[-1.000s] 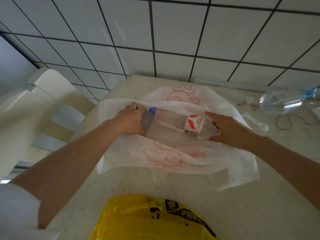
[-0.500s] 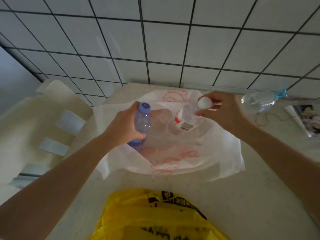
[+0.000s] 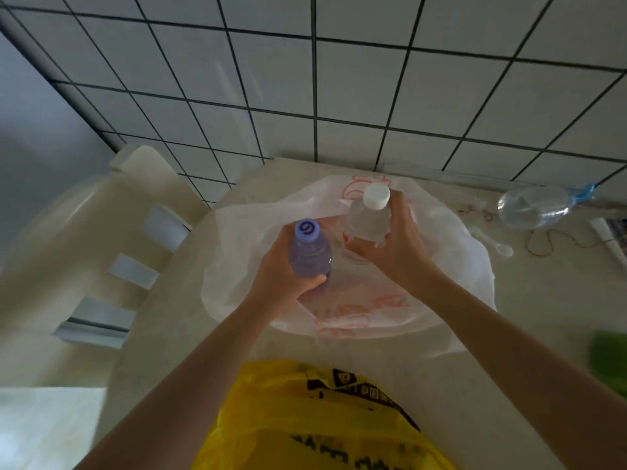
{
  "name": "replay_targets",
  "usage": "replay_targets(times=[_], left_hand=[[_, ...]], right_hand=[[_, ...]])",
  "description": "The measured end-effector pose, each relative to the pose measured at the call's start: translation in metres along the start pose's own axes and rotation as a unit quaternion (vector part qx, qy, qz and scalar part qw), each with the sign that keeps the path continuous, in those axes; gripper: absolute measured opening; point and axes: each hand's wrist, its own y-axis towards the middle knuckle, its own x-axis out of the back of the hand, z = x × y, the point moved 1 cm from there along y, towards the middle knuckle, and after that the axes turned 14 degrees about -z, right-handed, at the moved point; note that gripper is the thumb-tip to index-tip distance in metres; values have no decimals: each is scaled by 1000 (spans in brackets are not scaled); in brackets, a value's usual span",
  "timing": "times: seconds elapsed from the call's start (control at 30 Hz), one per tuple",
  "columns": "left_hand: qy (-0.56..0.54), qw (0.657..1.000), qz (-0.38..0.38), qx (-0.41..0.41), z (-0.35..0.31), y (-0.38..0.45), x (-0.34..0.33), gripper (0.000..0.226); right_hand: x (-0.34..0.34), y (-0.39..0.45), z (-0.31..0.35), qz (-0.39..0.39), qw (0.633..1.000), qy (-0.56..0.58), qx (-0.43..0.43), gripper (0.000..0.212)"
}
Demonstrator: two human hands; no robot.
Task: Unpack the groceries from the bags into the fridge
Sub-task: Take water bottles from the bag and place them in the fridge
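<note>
Clear plastic, probably slick and heavy with water, the purple bottle in the left hand and white-capped bottle in the right hand are gripped mid-body, upright, above the white bag.

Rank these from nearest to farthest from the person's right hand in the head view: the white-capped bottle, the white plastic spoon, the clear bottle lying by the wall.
1. White-capped bottle: held in the right hand.
2. White plastic spoon: on the table, to the hand's right.
3. Clear bottle: lying farther right, near the tiled wall.
</note>
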Motion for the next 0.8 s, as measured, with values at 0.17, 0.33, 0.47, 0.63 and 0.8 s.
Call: replay_targets(times=[0.17,0.33,0.47,0.63,0.8], left_hand=[[89,994,-52,30,10,0,-13,51],[10,990,-135,46,-6,-19,-2,55],[-115,980,-164,16,-43,-43,33,73],[-182,963,-173,-100,-98,-104,89,44],[-190,957,-212,-53,-108,-199,127,56]], right_hand=[[-12,-5,-4,-38,994,8,-98,80],[6,-16,10,-78,988,47,-125,77],[42,-38,44,-88,984,105,-113,79],[93,-96,103,-76,971,205,-93,76],[123,-178,131,-18,955,278,-98,66]])
